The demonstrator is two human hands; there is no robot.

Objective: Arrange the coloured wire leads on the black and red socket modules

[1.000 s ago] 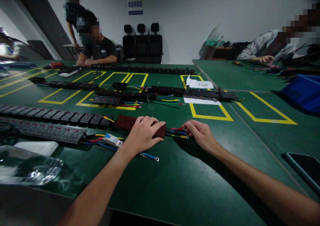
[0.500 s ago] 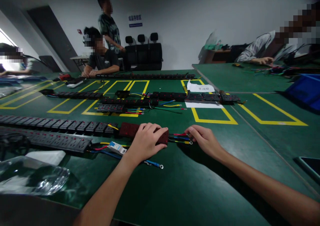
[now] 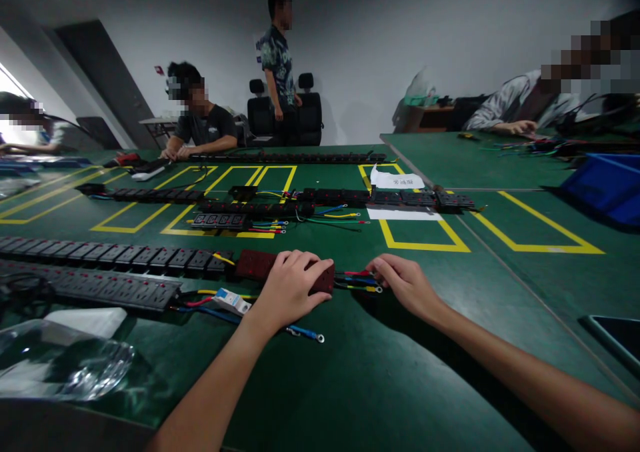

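Observation:
My left hand (image 3: 295,285) is wrapped over the dark red socket block (image 3: 251,264) at the end of a long black socket strip (image 3: 130,251). From the block's right end run red, blue and yellow wires (image 3: 356,281) with ring terminals. Thumb and fingers of my right hand (image 3: 395,275) pinch the red and blue wire ends; the yellow wire's ring shows just below them. Nearer to me, a second black strip (image 3: 115,285) has wires and a white-and-blue breaker (image 3: 233,301). A blue wire (image 3: 307,333) with a ring terminal comes out past my left wrist.
More socket strips (image 3: 260,209) lie across the green table (image 3: 400,379) beyond my hands. A clear plastic bottle (image 3: 65,359) is at near left, a blue bin (image 3: 607,189) at right. Three people sit around; a person (image 3: 280,65) stands behind.
The standing person has moved to the right, in front of the black seats. The view has shifted slightly. My hands keep the same grip on the block and the wires.

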